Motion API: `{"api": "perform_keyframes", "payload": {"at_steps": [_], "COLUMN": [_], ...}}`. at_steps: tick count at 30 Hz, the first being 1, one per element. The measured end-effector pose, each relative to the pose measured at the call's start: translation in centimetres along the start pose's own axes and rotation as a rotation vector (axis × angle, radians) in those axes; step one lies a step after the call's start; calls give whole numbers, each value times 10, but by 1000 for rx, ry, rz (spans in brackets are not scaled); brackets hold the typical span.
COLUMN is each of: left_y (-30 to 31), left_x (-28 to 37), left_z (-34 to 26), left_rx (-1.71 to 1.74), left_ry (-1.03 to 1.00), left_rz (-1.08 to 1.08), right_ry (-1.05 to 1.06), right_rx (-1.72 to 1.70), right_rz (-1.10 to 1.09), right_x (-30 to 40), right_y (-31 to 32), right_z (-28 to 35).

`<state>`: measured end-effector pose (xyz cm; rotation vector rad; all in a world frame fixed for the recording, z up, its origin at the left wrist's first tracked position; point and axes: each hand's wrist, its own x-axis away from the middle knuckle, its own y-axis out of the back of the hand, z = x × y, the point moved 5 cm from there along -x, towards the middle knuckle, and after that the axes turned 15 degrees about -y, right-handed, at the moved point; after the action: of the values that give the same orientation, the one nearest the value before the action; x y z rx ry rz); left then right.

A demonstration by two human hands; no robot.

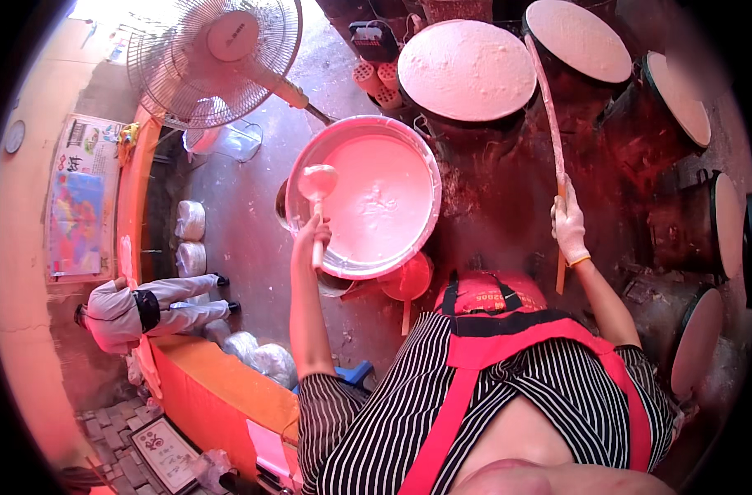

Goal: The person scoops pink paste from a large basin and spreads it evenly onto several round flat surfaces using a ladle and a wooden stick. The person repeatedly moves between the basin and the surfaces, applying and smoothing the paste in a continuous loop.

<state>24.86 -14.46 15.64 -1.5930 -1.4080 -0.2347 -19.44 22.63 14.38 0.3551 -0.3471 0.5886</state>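
My left hand (pixel 314 232) is closed around the handle of a ladle (pixel 318 180), whose batter-coated bowl is over the left side of a large tub (pixel 435 185). Pale, smooth batter (pixel 382 179) fills much of that tub, with a few ripples near its middle. On my right hand (pixel 569 226) is a white work glove. It grips a long, thin wooden stick (pixel 549 117), coated pale along its upper part. The stick's far end is beside the gap between two round griddles, one wide (pixel 467 69) and one farther right (pixel 579 40), both covered in a pale layer.
More round-topped drum stoves (pixel 692 238) curve along my right. A pedestal fan (pixel 233 37) stands beyond the tub, near perforated coal briquettes (pixel 376 80). At left, a person (pixel 119 315) is by an orange counter (pixel 227 377). Wrapped bundles (pixel 261 359) lie beside the counter.
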Motion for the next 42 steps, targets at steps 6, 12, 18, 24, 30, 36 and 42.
{"api": "perform_keyframes", "payload": {"at_steps": [6, 12, 18, 24, 30, 36, 42], "left_y": [15, -101, -316, -439, -502, -491, -476], "left_x": [-5, -28, 63, 168, 372, 412, 364], "left_z": [37, 73, 177, 303, 405, 453, 533], "left_rx": [-534, -887, -1439, -1608, -1138, -832, -1140], "left_ry": [-187, 60, 235, 413, -913, -1535, -680], "left_rz": [-1, 324, 811, 1557, 2624, 2877, 2786], "right_ry": [-139, -401, -518, -230, 287, -45, -37], "right_rx": [-5, -147, -439, -827, 185, 336, -46], "right_rz": [-160, -382, -716, -845, -1485, -1633, -1684], "right_x": [23, 106, 222, 281, 350, 370, 341], "right_y": [64, 132, 154, 112, 145, 149, 141], "right_z": [-72, -117, -181, -173, -36, 18, -70]}}
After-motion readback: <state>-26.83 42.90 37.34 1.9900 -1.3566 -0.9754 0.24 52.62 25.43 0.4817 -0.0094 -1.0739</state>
